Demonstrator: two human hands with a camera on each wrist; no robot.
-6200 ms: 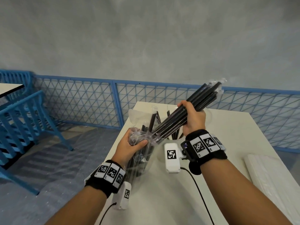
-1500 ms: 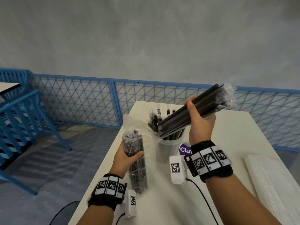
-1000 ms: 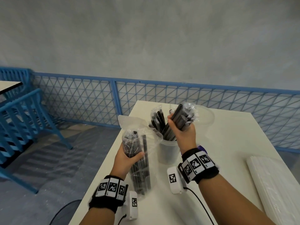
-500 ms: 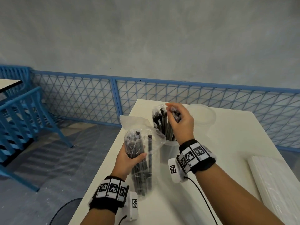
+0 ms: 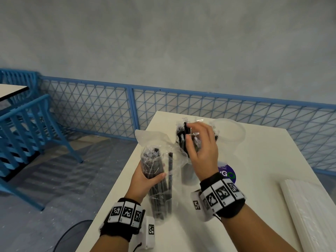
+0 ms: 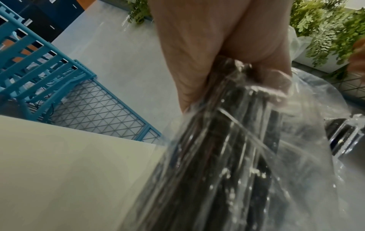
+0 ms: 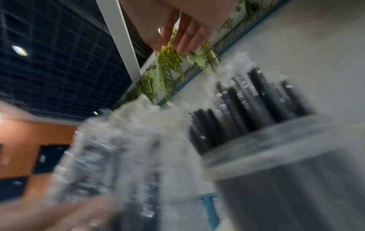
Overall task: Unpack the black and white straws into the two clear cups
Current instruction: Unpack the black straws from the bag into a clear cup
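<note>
Black straws [image 5: 183, 140] already stand in the clear cup [image 5: 188, 172] near the table's [image 5: 263, 160] far left corner, my right hand [image 5: 201, 148] above them, fingers loosely spread and gripping nothing I can make out. My left hand [image 5: 145, 176] wraps the plastic bag [image 5: 160, 179] of remaining black straws upright by the left edge. I judge roughly half done: the second cup [image 5: 228, 130] looks empty, and the white straws [image 5: 312, 211] lie packed at the right edge.

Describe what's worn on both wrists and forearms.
Bare forearms, no sleeves. Each wrist has a black band faced with white tiles printed with black square fiducial codes. A white camera block with its own code hangs under the left wrist, another under the right; thin black cables trail from both.
</note>
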